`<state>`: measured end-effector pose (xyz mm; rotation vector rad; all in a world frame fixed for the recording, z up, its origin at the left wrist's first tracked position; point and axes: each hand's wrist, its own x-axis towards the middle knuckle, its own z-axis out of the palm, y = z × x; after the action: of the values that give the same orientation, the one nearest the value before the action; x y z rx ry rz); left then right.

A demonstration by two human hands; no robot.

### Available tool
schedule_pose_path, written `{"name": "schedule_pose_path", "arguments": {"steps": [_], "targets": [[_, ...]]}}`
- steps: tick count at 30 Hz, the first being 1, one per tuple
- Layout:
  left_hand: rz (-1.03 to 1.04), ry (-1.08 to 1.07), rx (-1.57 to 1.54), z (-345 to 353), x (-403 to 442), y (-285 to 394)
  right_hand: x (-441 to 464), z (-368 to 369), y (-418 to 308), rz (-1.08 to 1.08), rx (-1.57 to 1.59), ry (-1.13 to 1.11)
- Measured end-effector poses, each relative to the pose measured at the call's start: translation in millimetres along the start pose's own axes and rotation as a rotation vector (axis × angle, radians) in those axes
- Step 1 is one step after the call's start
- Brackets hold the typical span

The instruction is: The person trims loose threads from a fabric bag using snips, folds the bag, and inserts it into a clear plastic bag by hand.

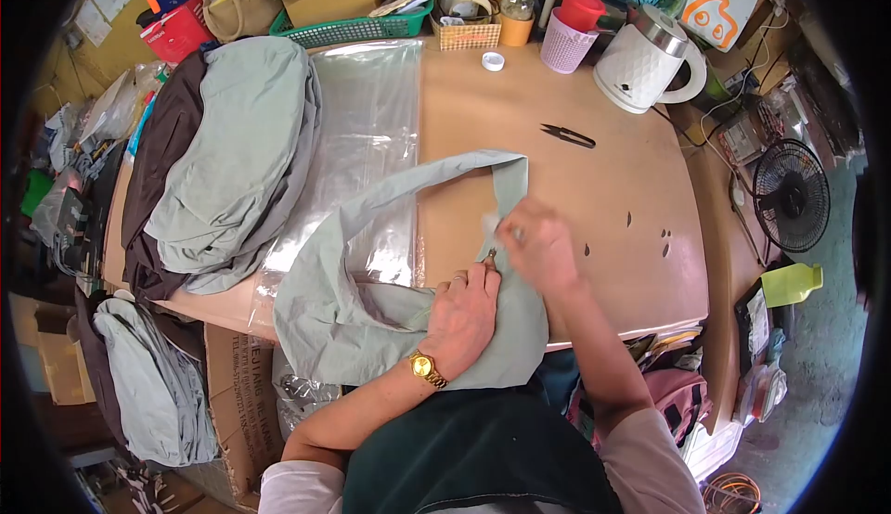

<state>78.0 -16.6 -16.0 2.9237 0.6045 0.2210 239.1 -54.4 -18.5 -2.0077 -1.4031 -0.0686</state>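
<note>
A grey-green cloth bag (320, 314) with a long strap loop lies at the table's front edge. My left hand (462, 314), a gold watch on its wrist, presses on the bag with its fingers closed on the fabric. A small metal piece (492, 255) shows at its fingertips. My right hand (541, 243) is just above and to the right, over the strap, its fingers pinched and slightly blurred. Beside those fingers is a small whitish piece (490, 224), too smeared to name. What the right fingers hold is unclear.
Black thread snips (568, 135) lie on the table beyond my hands. Clear plastic sheets (371, 143) and a pile of grey-green and brown cloth (232, 143) are at left. A white kettle (640, 64), cups and baskets stand along the back; a fan (792, 196) is at right.
</note>
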Motion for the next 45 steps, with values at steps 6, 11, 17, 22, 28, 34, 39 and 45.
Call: {"name": "schedule_pose_path", "arguments": {"steps": [6, 11, 17, 22, 28, 34, 39, 45], "targets": [[0.014, 0.004, 0.041, -3, 0, 1, 18, 12, 26, -0.052, -0.054, 0.132], [-0.005, -0.018, 0.028, -5, 0, 0, -6, 0, 10, 0.027, 0.235, -0.044], [0.009, -0.005, 0.018, -3, 0, 0, 5, 13, 14, 0.055, 0.116, 0.070], [-0.011, -0.021, 0.038, -3, 2, 0, -7, 4, 1, 0.049, 0.202, -0.116], [-0.007, -0.038, 0.050, -7, 1, 1, 12, 17, 9, -0.008, -0.072, 0.048], [-0.013, -0.124, 0.017, -3, 1, 1, -6, 8, -4, -0.003, -0.033, -0.109], [-0.004, -0.018, -0.001, -7, -1, 2, 25, 15, 24, -0.058, -0.169, 0.053], [0.008, -0.041, 0.103, -5, -1, 3, 1, 9, 6, -0.043, -0.120, -0.076]]}}
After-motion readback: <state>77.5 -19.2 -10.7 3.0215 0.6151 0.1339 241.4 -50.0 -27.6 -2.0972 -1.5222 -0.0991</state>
